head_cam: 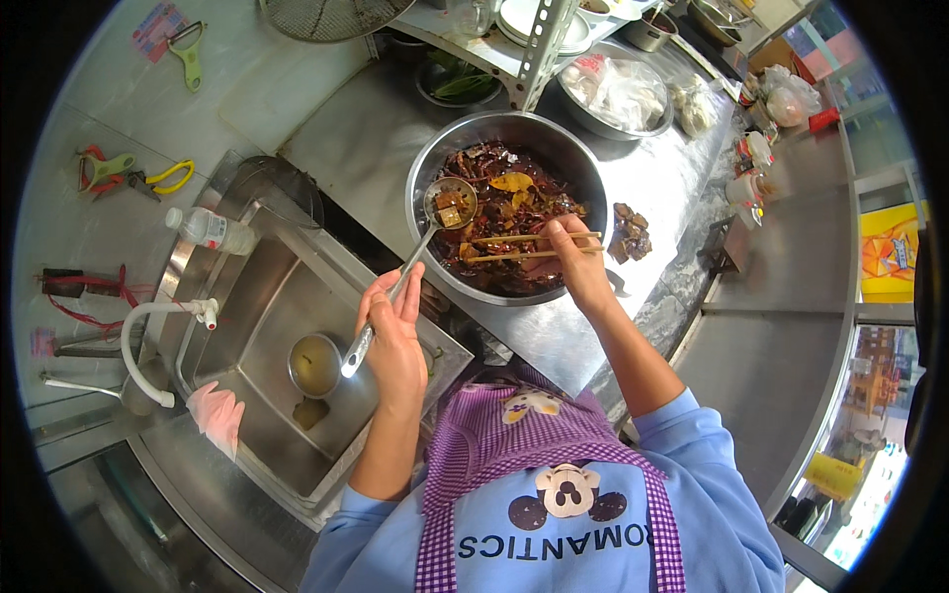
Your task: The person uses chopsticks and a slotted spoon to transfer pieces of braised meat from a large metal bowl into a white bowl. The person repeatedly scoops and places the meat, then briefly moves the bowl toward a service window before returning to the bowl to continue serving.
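My left hand (394, 333) is closed around the handle of a metal ladle (450, 194). The bowl of the ladle holds a few brown cubes and hangs over a large steel basin (419, 159). Dark red sauce with dried chilies and yellowish leaves (511, 181) fills the lower part of this basin. In my right hand (574, 259) is a pair of wooden chopsticks (504, 257), with their tips slightly apart at the sauce, below and right of the ladle. A small heap of brown chunks (630, 233) lies on the steel table beside the basin.
To the left is a steel sink (259, 311) containing a small bowl of yellowish liquid (314, 365). A plastic bottle (215, 231) and a pink glove (216, 415) lie at its rim. Behind the basin stand a shelf post (545, 55) and a bowl with plastic bags (619, 93).
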Demonstrator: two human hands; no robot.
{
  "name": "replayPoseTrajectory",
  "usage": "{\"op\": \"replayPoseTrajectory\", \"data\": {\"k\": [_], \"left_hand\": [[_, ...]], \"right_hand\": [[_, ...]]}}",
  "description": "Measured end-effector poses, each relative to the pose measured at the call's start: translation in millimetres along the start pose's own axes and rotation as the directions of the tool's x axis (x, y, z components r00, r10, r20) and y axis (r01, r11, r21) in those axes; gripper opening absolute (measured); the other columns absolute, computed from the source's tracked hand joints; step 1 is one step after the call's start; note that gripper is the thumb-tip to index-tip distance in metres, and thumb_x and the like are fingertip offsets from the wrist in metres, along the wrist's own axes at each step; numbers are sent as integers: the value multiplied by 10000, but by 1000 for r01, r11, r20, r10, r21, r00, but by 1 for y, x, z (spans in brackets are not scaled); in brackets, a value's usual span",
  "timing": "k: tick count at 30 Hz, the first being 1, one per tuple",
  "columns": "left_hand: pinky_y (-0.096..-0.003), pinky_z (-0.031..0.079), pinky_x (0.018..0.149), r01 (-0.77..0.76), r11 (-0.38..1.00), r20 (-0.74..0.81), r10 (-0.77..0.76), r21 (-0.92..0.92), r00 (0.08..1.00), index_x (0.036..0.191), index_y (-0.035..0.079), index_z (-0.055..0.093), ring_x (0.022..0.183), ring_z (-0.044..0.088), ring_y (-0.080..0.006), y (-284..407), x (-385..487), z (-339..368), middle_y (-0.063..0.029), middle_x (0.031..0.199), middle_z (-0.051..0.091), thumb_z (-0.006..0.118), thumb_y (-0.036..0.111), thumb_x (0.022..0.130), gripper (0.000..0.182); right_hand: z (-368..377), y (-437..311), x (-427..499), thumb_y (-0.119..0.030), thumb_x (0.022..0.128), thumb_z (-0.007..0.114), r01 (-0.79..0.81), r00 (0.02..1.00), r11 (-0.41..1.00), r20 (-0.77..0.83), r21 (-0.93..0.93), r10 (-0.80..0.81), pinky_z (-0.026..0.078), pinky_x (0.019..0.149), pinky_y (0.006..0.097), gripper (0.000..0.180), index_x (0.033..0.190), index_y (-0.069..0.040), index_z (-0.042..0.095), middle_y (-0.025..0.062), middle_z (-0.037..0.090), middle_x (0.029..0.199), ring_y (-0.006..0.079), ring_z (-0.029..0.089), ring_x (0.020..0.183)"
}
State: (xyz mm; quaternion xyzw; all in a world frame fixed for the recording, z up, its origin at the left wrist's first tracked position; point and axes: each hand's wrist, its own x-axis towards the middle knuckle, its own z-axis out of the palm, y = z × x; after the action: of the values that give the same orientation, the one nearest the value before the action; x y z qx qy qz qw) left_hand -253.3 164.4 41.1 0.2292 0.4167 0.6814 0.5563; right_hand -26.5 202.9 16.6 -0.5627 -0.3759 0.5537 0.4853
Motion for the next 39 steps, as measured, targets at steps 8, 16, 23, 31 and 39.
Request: {"op": "replayPoseTrajectory", "data": {"k": [8,16,23,31,39], "left_hand": [[-410,392,1025,-20,999,25,21,-25,999,1061,-98,444,1114,511,-390,-2,-8,-6,-182,1109,472,329,135,963,277],[-315,379,935,-97,994,32,96,58,995,1014,0,524,1007,515,-191,-25,-25,-3,-97,1019,528,401,205,943,249],[-302,460,906,-256,954,-4,260,155,966,886,41,488,959,515,-140,-92,-41,39,-46,940,482,479,214,943,183],[-293,475,640,-346,782,-143,320,-519,937,855,96,488,697,490,-114,-106,-53,68,-1,760,480,558,172,889,108],[-347,455,958,-288,932,-133,264,-219,955,1044,-32,470,1043,568,-292,-60,-93,41,-164,1080,518,413,284,966,330]], "right_hand": [[-6,5,7,-326,946,444,1,1000,997,-13,80,0,562,501,342,287,897,-44,427,139,564,750,259,639,591],[-79,24,2,-472,866,509,-27,986,997,-165,66,38,548,600,354,483,1110,-60,459,170,593,965,276,651,753],[-163,26,5,-534,874,386,39,999,994,33,-101,-36,479,562,415,531,1129,-71,443,212,548,1055,320,573,863],[-179,35,81,-437,839,492,176,982,984,76,-22,-174,493,589,425,393,984,-72,520,154,564,969,310,562,797],[-149,-3,37,-386,868,561,227,960,920,87,320,-267,509,540,306,300,882,-97,485,105,579,719,240,614,644]]}}
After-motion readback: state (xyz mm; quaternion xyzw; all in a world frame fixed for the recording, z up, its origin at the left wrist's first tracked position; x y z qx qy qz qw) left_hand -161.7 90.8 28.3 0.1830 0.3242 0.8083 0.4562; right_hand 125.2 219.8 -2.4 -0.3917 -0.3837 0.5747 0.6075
